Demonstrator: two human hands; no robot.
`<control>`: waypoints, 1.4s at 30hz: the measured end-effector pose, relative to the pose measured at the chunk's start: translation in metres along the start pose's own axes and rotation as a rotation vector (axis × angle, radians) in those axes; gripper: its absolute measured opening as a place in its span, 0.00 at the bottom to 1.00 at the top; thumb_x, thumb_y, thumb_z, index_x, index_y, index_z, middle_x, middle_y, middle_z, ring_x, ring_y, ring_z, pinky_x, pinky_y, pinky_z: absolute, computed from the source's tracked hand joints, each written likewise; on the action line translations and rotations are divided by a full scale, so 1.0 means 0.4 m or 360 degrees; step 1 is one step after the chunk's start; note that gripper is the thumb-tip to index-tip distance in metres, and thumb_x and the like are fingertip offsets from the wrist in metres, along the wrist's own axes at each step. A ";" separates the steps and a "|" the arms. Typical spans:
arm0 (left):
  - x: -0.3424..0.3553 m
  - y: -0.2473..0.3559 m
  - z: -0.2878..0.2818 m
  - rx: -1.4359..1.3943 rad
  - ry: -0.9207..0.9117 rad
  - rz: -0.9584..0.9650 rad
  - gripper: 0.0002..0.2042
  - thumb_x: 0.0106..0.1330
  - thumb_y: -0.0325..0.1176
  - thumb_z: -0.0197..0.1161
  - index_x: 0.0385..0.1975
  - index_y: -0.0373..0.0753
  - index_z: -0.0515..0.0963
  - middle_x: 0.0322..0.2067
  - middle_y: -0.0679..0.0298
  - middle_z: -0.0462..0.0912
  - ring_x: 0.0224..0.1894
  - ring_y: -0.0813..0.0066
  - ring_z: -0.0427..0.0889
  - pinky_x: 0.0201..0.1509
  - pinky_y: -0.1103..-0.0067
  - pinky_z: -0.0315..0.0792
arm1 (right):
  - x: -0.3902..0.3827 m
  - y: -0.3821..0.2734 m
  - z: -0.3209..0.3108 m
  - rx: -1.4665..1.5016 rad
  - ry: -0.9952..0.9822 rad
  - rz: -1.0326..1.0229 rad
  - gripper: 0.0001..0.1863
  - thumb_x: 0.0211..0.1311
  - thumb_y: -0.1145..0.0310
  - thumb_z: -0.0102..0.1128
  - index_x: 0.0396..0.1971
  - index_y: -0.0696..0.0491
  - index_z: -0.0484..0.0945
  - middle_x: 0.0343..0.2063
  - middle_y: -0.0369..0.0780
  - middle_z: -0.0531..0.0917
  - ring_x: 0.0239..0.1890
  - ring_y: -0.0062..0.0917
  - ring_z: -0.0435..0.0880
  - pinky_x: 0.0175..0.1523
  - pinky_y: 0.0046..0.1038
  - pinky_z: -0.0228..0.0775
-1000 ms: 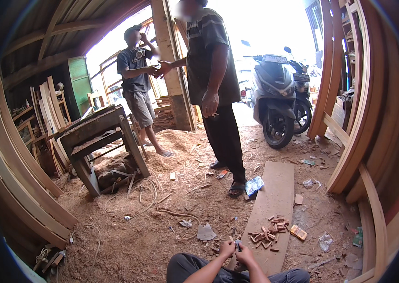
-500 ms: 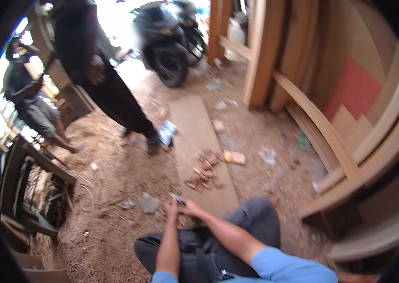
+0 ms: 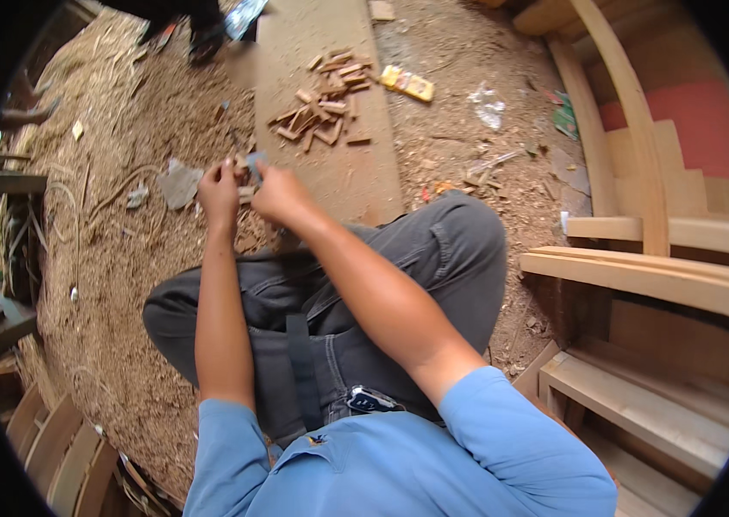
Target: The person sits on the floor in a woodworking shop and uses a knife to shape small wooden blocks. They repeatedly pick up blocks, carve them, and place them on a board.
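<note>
My hands work close together just beyond my crossed legs. My left hand is closed, its fingertips pinching a small wooden piece. My right hand is closed round a small blue-grey object, whose kind I cannot make out. That object sits beside or against the wooden piece; the fingers hide the exact contact. Ahead of my hands, a heap of small wooden blocks lies on a long flat board.
A yellow packet and a crumpled clear plastic bag lie right of the board. Wood shavings cover the ground. Wooden frames stand at the right, curved slats at lower left. Another person's foot is at the top.
My view has tilted down, so the motorcycle has left the picture and my lap shows fully. My hands stay together, still pinching, with slightly more gap between the wrists.
</note>
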State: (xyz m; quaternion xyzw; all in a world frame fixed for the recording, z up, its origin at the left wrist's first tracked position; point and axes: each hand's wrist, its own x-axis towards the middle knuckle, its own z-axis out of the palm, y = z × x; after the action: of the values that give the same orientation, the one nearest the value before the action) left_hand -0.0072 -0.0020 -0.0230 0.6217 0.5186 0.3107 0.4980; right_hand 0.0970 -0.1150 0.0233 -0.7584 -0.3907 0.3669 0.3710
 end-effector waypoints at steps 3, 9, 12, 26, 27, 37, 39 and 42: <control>0.006 0.006 0.003 -0.0089 0.0014 0.0039 0.13 0.73 0.36 0.57 0.32 0.32 0.82 0.24 0.66 0.83 0.25 0.82 0.77 0.31 0.81 0.70 | 0.018 -0.021 -0.020 0.0311 -0.0036 0.0110 0.37 0.53 0.79 0.50 0.68 0.57 0.64 0.31 0.55 0.85 0.23 0.34 0.87 0.30 0.36 0.80; 0.004 0.040 -0.002 -0.0146 0.0042 -0.0048 0.12 0.73 0.34 0.58 0.40 0.31 0.83 0.27 0.66 0.84 0.27 0.83 0.77 0.32 0.83 0.70 | -0.002 -0.090 -0.081 0.1003 -0.0435 0.0342 0.34 0.55 0.82 0.46 0.67 0.57 0.66 0.24 0.45 0.81 0.17 0.29 0.82 0.21 0.33 0.76; -0.004 0.054 0.002 -0.0164 0.0077 -0.0057 0.11 0.72 0.33 0.58 0.40 0.30 0.83 0.27 0.65 0.84 0.27 0.82 0.78 0.32 0.83 0.72 | -0.006 -0.110 -0.089 0.0995 -0.0495 0.0376 0.34 0.59 0.81 0.46 0.69 0.54 0.63 0.18 0.40 0.77 0.14 0.25 0.77 0.18 0.31 0.74; -0.041 0.069 0.019 -0.0322 -0.0214 -0.0079 0.12 0.74 0.32 0.57 0.36 0.31 0.83 0.19 0.73 0.73 0.20 0.88 0.64 0.24 0.86 0.57 | 0.043 -0.077 -0.136 0.0942 0.0762 0.0637 0.33 0.63 0.80 0.46 0.71 0.58 0.58 0.25 0.42 0.81 0.16 0.22 0.76 0.21 0.26 0.74; -0.043 0.070 0.022 -0.0360 -0.0185 -0.0108 0.12 0.74 0.33 0.57 0.34 0.31 0.83 0.19 0.73 0.74 0.19 0.89 0.64 0.23 0.86 0.57 | 0.048 -0.066 -0.160 0.1026 0.0699 0.0453 0.32 0.64 0.80 0.47 0.71 0.58 0.58 0.24 0.41 0.80 0.15 0.21 0.75 0.20 0.25 0.74; -0.007 0.059 0.015 -0.0715 -0.0061 -0.0314 0.14 0.75 0.36 0.55 0.30 0.35 0.80 0.19 0.71 0.74 0.19 0.86 0.67 0.23 0.83 0.61 | -0.003 -0.089 -0.031 0.1000 -0.0244 0.0248 0.37 0.61 0.79 0.54 0.72 0.48 0.59 0.16 0.35 0.75 0.11 0.20 0.72 0.16 0.27 0.71; -0.008 0.054 0.016 -0.0770 -0.0061 -0.0297 0.15 0.75 0.36 0.54 0.27 0.36 0.78 0.19 0.71 0.73 0.19 0.85 0.67 0.24 0.83 0.61 | -0.007 -0.101 -0.043 0.0916 -0.0307 0.0304 0.37 0.60 0.80 0.50 0.72 0.49 0.60 0.16 0.36 0.75 0.12 0.20 0.73 0.16 0.28 0.71; -0.005 0.048 0.015 -0.0723 -0.0102 -0.0277 0.16 0.75 0.36 0.54 0.24 0.37 0.76 0.19 0.72 0.72 0.19 0.85 0.66 0.23 0.82 0.60 | -0.011 -0.101 -0.050 0.0884 -0.0358 0.0308 0.36 0.61 0.80 0.50 0.72 0.50 0.60 0.16 0.36 0.75 0.12 0.20 0.73 0.16 0.28 0.72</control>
State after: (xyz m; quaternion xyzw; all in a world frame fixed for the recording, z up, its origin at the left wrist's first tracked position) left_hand 0.0041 -0.0049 -0.0066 0.4564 0.4710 0.3555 0.6660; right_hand 0.0990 -0.1074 0.0680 -0.6163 -0.2401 0.5749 0.4817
